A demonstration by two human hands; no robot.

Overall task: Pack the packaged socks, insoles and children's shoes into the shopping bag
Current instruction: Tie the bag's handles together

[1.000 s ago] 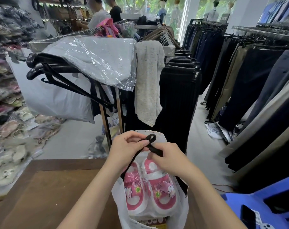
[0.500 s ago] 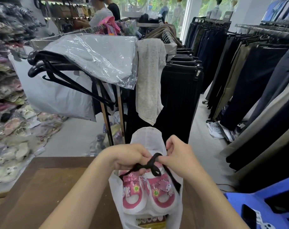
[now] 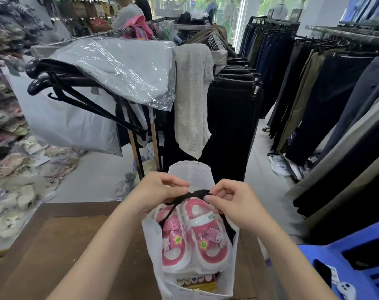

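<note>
A white shopping bag (image 3: 190, 174) stands open on the brown table (image 3: 54, 245). Inside it lies a pair of pink and white children's shoes (image 3: 195, 239) in clear wrap. Below the shoes, a packet with printed faces (image 3: 196, 282) shows at the bag's near side; I cannot tell what it holds. The bag's black ribbon handles (image 3: 197, 194) cross above the shoes. My left hand (image 3: 158, 191) and my right hand (image 3: 229, 202) both pinch these handles where they meet, over the bag's mouth.
A rack with black hangers (image 3: 76, 98), a plastic-wrapped grey garment (image 3: 119, 70) and a grey cloth (image 3: 193, 94) stands just behind the table. Dark trousers hang on rails at right. A blue plastic stool (image 3: 346, 263) holding a phone sits at lower right. Packaged goods pile at left.
Both hands have come down and together over the bag, drawing the black handles into a crossing above the shoes. The bag's far flap now stands up behind my hands.
</note>
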